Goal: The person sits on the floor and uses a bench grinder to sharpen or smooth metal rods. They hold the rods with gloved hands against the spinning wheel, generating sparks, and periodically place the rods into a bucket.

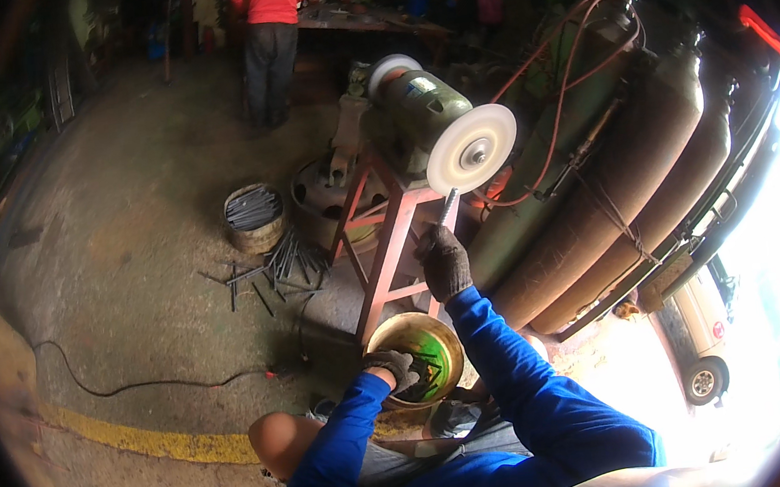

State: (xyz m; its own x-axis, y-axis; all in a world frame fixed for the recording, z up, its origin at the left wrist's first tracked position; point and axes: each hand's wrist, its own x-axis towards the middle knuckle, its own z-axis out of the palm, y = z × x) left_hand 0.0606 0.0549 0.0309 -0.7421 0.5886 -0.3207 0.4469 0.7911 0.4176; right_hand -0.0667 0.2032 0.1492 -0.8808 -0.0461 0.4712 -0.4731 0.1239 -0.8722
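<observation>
My right hand [444, 262], in a dark knitted glove, is closed around a short metal rod [449, 208]. The rod's upper end is at the lower edge of the pale wheel [472, 149] on a bench grinder [425, 99]; whether they touch I cannot tell. In a matching glove, my left hand [397, 371] reaches down into a round bucket [456, 359] with a green inside. Dark rods [432, 372] lie in that bucket beside the hand. The left fingers point downward and are mostly hidden, so their grip does not show.
The grinder sits on a reddish metal stand [392, 243]. Left of it are a bucket of rods [254, 211] and loose rods [293, 262]. Gas cylinders [625, 193] with red hoses lean at right. A cable [160, 388] crosses the floor. A person [272, 39] in red stands farther back.
</observation>
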